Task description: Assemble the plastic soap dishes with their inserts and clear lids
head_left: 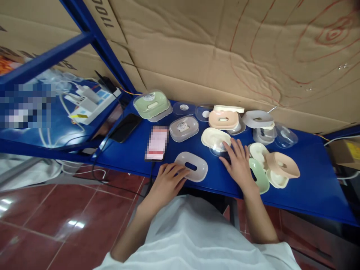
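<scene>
2 hands: left hand touches grey tray; right hand lies flat.

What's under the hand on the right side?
The right hand lies flat on the blue table, its fingers touching a cream dish and a clear lid. Its wrist covers part of a green dish. Anything right beneath the palm is hidden.

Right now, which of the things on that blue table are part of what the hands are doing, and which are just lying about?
In hand:
- white slotted tray, touched by the left hand
- cream dish, at the right hand
- green dish beside it

Lying about:
- two phones
- power strip
- green lidded box
</scene>
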`<state>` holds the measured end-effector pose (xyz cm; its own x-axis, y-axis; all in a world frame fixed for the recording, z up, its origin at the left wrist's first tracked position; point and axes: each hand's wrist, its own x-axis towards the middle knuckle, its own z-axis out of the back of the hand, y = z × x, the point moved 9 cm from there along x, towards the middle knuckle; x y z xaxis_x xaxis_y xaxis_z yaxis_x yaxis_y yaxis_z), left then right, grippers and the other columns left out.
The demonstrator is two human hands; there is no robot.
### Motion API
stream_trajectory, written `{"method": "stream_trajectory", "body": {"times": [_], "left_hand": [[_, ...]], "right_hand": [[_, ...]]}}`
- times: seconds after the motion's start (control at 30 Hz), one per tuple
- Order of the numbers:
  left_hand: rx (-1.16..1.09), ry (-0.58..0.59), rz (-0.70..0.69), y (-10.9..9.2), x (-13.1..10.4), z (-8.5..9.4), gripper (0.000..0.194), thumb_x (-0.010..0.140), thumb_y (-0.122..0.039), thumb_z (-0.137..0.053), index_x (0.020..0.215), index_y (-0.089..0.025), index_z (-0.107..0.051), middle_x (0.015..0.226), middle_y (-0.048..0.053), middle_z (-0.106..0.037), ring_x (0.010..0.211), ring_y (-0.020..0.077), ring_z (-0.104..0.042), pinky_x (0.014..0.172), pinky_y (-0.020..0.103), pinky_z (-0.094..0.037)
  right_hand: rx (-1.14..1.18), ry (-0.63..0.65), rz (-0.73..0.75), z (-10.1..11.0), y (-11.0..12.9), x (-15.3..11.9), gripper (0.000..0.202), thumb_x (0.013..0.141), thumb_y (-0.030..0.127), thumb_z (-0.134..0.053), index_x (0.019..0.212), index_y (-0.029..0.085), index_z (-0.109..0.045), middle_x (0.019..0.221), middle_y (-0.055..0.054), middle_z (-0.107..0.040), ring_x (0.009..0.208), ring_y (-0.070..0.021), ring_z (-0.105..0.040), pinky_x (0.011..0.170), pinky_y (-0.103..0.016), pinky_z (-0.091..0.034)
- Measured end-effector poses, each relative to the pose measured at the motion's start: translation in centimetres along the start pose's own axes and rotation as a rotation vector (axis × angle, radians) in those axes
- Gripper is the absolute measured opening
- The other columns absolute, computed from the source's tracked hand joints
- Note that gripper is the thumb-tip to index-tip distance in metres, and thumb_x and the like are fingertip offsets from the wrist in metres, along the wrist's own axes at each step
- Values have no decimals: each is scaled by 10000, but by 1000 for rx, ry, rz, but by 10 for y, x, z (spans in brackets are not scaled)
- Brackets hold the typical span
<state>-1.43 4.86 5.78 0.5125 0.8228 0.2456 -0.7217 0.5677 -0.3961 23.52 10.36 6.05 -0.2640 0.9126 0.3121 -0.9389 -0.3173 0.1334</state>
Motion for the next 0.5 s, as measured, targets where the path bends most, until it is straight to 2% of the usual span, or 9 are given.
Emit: {"method": "stream_trajectory", "body": {"times": [0.1,0.17,0.27,0.37,0.43,0.5], "left_hand": [[2,-25,-37,-1,-2,3,209,1006,-209,-683,1207,-249,-723,1161,84,-754,1085,258,-694,972,456,-493],[-3,-19,-52,-3,0,-2,173,1006,-223,-687,1171,-251,-732,1136,79,-743,1090,258,-692,1011,471,-472],[-26,-28,-46,-6,6,-11,174,1019,-232,-661,1178,-250,-728,1218,95,-717,1208,275,-667,1114,518,-428],[-59,-42,-56,-8,10,-16,171,1023,-214,-636,1169,-234,-722,1368,117,-683,1367,285,-602,1184,527,-397],[-73,-56,-75,-7,11,-13,180,1023,-204,-635,1181,-232,-716,1366,106,-705,1383,280,-600,1165,506,-425],[-76,-115,-65,-1,9,-4,195,1026,-214,-647,1210,-240,-709,1301,86,-751,1328,275,-645,1120,489,-462]], "right_hand": [[6,37,-22,1,-10,3,563,1088,377,-496,1634,254,-435,1661,-155,-469,1546,-383,-417,1176,-605,-439],[-10,-8,-58,7,-14,5,532,1097,353,-465,1617,237,-463,1598,-167,-539,1483,-369,-491,1153,-578,-454],[-77,-88,-57,16,-7,8,489,1097,298,-450,1575,220,-513,1583,-170,-554,1487,-366,-478,1196,-597,-391],[-128,-37,105,6,22,17,476,1087,281,-493,1559,227,-525,1666,-147,-469,1556,-360,-390,1266,-633,-267],[-135,6,175,-4,36,25,455,1080,283,-522,1528,215,-552,1676,-157,-455,1566,-365,-377,1277,-670,-200],[-111,13,194,-9,43,31,367,1077,255,-523,1421,203,-639,1632,-162,-512,1563,-362,-386,1278,-684,-162]]}}
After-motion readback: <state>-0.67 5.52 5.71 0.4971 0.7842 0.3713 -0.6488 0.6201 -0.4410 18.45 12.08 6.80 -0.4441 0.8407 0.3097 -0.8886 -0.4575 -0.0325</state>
